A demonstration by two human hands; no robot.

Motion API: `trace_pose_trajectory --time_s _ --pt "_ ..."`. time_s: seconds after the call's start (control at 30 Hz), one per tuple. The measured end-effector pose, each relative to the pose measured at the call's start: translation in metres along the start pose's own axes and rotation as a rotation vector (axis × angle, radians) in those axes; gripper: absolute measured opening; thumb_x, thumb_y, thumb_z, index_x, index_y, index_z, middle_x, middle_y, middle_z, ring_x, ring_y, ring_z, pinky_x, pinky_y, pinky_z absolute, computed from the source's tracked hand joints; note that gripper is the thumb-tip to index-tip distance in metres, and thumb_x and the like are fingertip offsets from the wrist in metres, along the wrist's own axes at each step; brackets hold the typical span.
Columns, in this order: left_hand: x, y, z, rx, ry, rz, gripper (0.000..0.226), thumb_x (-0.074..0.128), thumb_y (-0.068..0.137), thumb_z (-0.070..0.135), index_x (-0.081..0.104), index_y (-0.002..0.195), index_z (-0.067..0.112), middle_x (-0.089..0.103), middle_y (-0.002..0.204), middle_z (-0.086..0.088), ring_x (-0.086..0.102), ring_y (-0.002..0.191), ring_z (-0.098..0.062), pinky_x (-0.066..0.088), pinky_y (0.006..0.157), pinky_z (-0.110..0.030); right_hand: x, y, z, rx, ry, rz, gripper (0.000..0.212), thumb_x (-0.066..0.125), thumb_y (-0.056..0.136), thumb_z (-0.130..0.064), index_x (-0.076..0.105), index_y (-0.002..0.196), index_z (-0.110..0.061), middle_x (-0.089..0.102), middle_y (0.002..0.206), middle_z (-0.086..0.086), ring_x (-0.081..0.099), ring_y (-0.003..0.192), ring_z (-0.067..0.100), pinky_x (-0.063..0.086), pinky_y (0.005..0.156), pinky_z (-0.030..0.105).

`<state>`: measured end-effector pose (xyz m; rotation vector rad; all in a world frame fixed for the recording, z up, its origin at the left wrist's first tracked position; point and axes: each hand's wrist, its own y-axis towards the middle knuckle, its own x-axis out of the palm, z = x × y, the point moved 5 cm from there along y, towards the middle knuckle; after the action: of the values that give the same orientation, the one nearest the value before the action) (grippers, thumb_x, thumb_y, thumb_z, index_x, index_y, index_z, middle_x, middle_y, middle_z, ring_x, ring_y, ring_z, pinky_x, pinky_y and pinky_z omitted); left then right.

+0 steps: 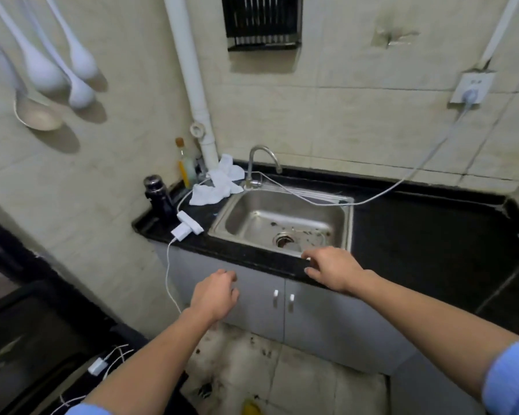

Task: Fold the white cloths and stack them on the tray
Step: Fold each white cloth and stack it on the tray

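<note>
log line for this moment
phase: before pickup | cloths: crumpled by faucet | left hand: empty | right hand: at counter edge | tray: not seen

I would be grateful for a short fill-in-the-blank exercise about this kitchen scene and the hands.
1. The white cloths lie crumpled on the counter, to the ____ of the faucet.
2. The left hand and right hand both hold ____.
3. The ____ hand is nearer the sink.

Missing words: left; nothing; right.

Crumpled white cloths (219,182) beside faucet (261,163)
</note>
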<state>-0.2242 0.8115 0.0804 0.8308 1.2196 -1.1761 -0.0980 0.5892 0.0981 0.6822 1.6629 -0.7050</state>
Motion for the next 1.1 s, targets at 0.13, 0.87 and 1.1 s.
trace_pose_trajectory --time_s 0.13,0.87,1.1 --pt "-0.017 0.068 -0.042 -0.035 -0.027 0.018 0.028 0.048 0.090 0.030 0.056 0.115 0.021 0.056 0.113 -0.003 0.057 0.105 -0.026 0.047 0.078 -0.036 -0.004 0.081 -0.009 -0.031 -0.010 0.002 0.036 0.053 0.088 -0.038 0.057 0.122 -0.028 0.066 0.119 0.001 0.061 0.109 0.025 0.050 0.087 0.035" --pt "-0.032 0.286 -0.227 -0.360 -0.147 -0.051 0.027 0.051 0.091 0.027 0.058 0.115 0.018 0.057 0.109 -0.005 0.061 0.094 -0.027 0.051 0.080 -0.041 0.091 0.538 -0.097 -0.141 0.119 -0.282 0.052 0.060 0.087 -0.029 0.045 0.135 -0.017 0.049 0.130 0.013 0.053 0.115 0.034 0.046 0.093 0.042" --pt "-0.017 0.323 -0.258 -0.469 -0.148 -0.108 0.032 0.049 0.093 0.029 0.054 0.124 0.021 0.056 0.118 -0.001 0.059 0.099 -0.023 0.050 0.080 -0.035 0.146 0.622 -0.113 -0.140 0.146 -0.336 0.063 0.056 0.093 -0.026 0.026 0.146 -0.011 0.039 0.137 0.019 0.048 0.119 0.038 0.040 0.098 0.045"
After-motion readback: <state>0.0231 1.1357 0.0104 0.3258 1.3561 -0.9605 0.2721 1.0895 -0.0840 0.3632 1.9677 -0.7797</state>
